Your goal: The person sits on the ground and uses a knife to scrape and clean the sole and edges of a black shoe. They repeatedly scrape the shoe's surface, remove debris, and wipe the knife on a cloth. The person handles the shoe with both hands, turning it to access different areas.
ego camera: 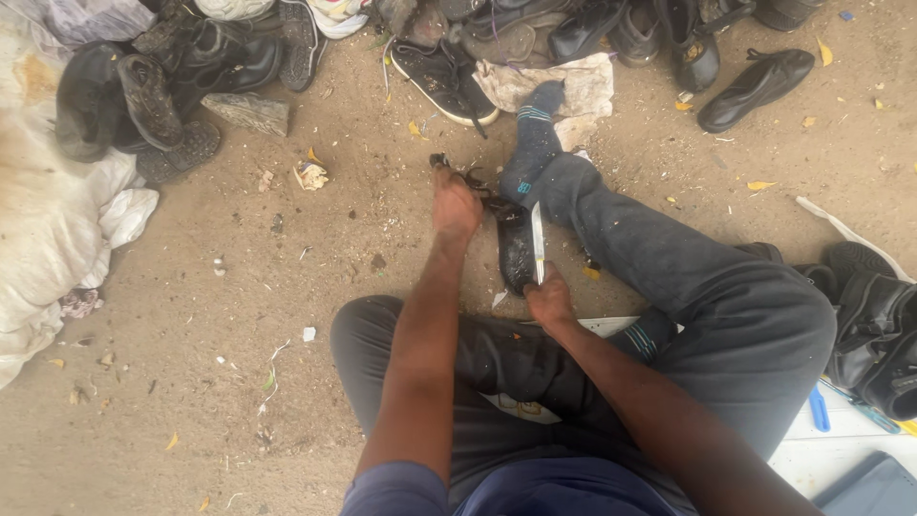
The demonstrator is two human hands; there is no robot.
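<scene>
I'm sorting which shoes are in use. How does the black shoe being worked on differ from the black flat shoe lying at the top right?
The worked shoe is gripped by the left hand, with the knife in the right hand laid against it; the flat shoe lies untouched on the sand. The worked shoe points towards the person; the flat shoe lies slanted. Both are black.

place: an open-air shoe-repair spot, set on the bare ground.
floor: sandy dirt ground (287, 315) strewn with yellow leaf bits and paper scraps.
stock: a heap of worn black leather shoes and boots (191, 67) along the ground's far edge; a lone black flat slip-on shoe (755, 88) near its far right corner.
cover: crumpled white sacking (48, 220) at the left edge.
tools: a blue-handled tool (819, 409) at the right edge.
</scene>
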